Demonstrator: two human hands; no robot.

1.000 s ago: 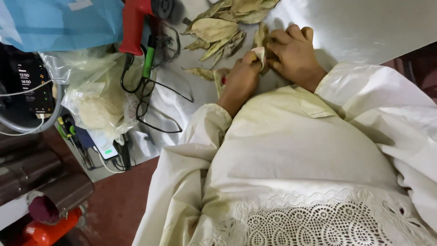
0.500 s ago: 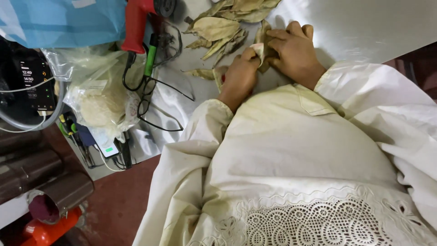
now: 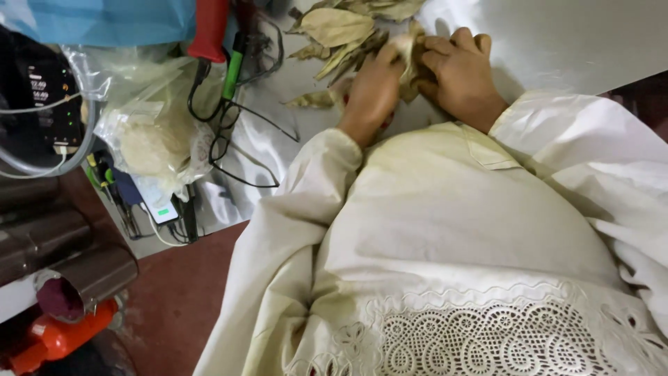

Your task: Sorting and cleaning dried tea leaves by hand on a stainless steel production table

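Nearest the camera lies the person's cream cotton garment with a lace-patterned hem (image 3: 487, 334), its loose sleeves running up toward the work. Beyond it, on the pale grey tabletop (image 3: 591, 35), the left hand (image 3: 372, 90) and the right hand (image 3: 463, 76) meet over one dry, tan, crinkled leaf (image 3: 410, 52). Both hands are closed on that leaf, thumbs and fingers pinching it from opposite sides, so it is held raised just off the surface between them (a grip that suits a brittle thing, judging by its curl).

Just past the hands sits the loose pile of similar dried olive-tan leaves (image 3: 334, 28), kept within easy reach; a single stray leaf (image 3: 309, 101) lies beside the left wrist.

To the left, a crumpled clear plastic bag with pale contents (image 3: 146, 132) rests at the table's edge, with tangled black cables (image 3: 229, 139) draped over it. A red-handled tool (image 3: 209, 28) and a green-handled one (image 3: 233, 73) lie behind. A small white device with a lit green rectangle (image 3: 161, 207) sits below the bag, and a blue sheet (image 3: 104, 17) covers the far corner.
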